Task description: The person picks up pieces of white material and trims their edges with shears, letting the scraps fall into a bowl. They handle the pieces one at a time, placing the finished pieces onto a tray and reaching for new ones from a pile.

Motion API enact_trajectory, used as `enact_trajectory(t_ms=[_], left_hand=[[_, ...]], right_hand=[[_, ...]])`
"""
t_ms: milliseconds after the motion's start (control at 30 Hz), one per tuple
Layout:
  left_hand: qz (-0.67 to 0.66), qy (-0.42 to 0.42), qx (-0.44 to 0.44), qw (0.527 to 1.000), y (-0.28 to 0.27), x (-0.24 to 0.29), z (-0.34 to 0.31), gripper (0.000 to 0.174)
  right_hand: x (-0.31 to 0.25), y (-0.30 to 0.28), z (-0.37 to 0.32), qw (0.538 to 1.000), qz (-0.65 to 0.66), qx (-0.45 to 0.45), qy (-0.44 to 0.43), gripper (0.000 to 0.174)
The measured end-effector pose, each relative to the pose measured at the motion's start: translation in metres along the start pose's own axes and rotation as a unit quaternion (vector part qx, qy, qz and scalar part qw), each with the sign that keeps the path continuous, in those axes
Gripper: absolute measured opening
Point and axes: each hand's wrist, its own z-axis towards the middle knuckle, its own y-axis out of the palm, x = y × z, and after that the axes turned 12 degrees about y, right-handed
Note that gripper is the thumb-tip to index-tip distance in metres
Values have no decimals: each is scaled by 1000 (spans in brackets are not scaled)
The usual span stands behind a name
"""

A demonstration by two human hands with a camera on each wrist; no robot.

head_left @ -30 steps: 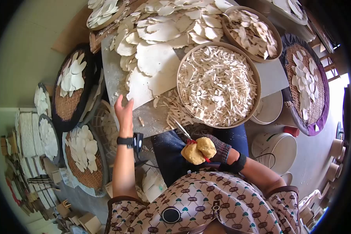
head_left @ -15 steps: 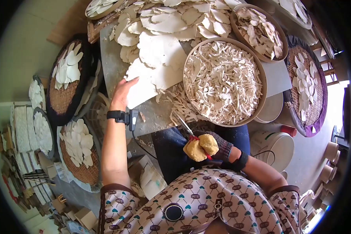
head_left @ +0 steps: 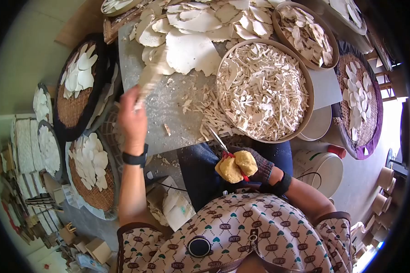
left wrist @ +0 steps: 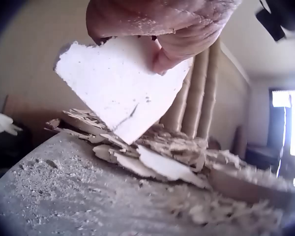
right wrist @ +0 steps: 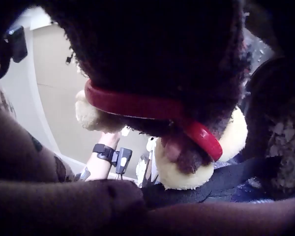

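Note:
My bare left hand (head_left: 133, 120) pinches a flat white ragged-edged piece (left wrist: 118, 86) between thumb and fingers. It holds the piece raised over the left side of the grey tabletop (head_left: 161, 109), and in the head view the piece is tilted nearly edge-on and blurred. My right hand (head_left: 263, 167), in a dark knitted glove, grips scissors (head_left: 219, 140) above the lap. Their red handles (right wrist: 137, 105) carry lumpy yellow padding (head_left: 232, 168), and the blades point toward the table's front edge. A pile of similar white pieces (head_left: 191, 50) lies at the back of the table.
A round tub (head_left: 311, 93) full of white strips stands on the table, with loose scraps (head_left: 209, 111) beside it. A second tub (head_left: 336, 52) stands behind. Woven trays (head_left: 73, 116) with white pieces flank the table on both sides. A white bucket (head_left: 330, 175) stands at right.
My left hand reached the front white piece, took hold of it and drew it off the pile toward the left, lifting and tilting it. The right hand with the scissors stays nearly still.

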Motion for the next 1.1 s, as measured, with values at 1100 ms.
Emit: enact_trajectory(t_ms=[1100], left_hand=[[-539, -392, -46, 744, 32, 93, -31, 33]], right_hand=[[-34, -4, -1, 970, 234, 17, -62, 31]])
